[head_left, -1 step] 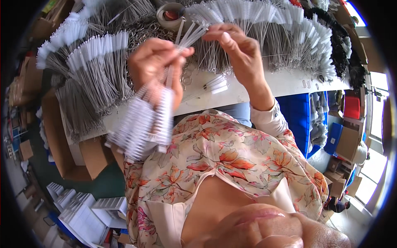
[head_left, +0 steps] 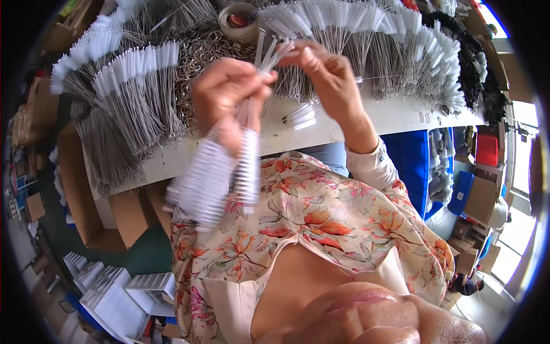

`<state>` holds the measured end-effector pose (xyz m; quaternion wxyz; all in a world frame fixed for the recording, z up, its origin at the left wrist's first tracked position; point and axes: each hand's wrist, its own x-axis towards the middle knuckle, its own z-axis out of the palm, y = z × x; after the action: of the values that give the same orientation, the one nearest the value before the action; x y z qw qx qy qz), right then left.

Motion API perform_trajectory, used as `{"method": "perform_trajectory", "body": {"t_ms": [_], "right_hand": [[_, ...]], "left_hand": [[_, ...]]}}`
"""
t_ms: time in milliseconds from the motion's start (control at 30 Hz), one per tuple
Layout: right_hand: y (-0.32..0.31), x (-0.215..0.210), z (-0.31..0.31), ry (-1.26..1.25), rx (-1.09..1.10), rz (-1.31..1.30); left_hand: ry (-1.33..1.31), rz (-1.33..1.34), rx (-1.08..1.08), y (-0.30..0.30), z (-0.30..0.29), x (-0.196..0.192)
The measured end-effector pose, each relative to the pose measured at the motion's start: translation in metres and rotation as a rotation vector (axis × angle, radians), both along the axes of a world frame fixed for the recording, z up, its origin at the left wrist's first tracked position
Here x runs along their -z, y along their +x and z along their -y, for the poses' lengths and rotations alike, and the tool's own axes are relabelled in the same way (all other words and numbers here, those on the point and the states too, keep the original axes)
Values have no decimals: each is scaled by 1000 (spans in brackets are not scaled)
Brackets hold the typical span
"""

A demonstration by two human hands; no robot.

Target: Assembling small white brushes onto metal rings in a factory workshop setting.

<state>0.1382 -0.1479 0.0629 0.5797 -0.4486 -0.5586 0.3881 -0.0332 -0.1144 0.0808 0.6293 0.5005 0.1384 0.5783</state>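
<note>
My left hand [head_left: 229,92] is closed around a bunch of wire brushes [head_left: 209,178] with white bristles. Their bristle heads hang down toward my floral top and are smeared by motion. The thin wire handle ends [head_left: 268,54] fan upward out of the grip. Touching these ends are the fingers of my right hand [head_left: 335,80], stretched out with the thumb standing apart; the fingertips are partly blurred. Below and between the hands, a few loose white-tipped brushes [head_left: 301,116] lie on the white table [head_left: 338,129].
Behind my left hand spreads a heap of metal rings [head_left: 209,49], beside a round tub [head_left: 238,17]. Bundled brushes [head_left: 137,86] line the left side, and more bundles [head_left: 355,28] the right. A blue bin [head_left: 407,166] and an open cardboard box [head_left: 86,195] flank the table.
My left hand and its brushes have shifted a little to the right and slightly down. The right hand has dipped slightly and stays at the handle ends.
</note>
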Motion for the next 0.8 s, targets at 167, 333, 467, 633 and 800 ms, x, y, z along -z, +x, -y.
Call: {"method": "perform_trajectory", "body": {"t_ms": [167, 333, 467, 633, 800], "right_hand": [[-42, 14, 1, -208, 19, -683], [-44, 6, 4, -209, -205, -1136], [-16, -2, -1, -155, -430, -926], [-43, -19, 17, -334, -187, 62], [-40, -13, 21, -315, -254, 2]], "left_hand": [[199, -238, -188, 8, 11, 32], [834, -291, -346, 9, 1, 49], [1183, -542, -320, -17, -8, 29], [717, -359, -129, -30, -28, 0], [348, -308, 308, -37, -13, 19]]}}
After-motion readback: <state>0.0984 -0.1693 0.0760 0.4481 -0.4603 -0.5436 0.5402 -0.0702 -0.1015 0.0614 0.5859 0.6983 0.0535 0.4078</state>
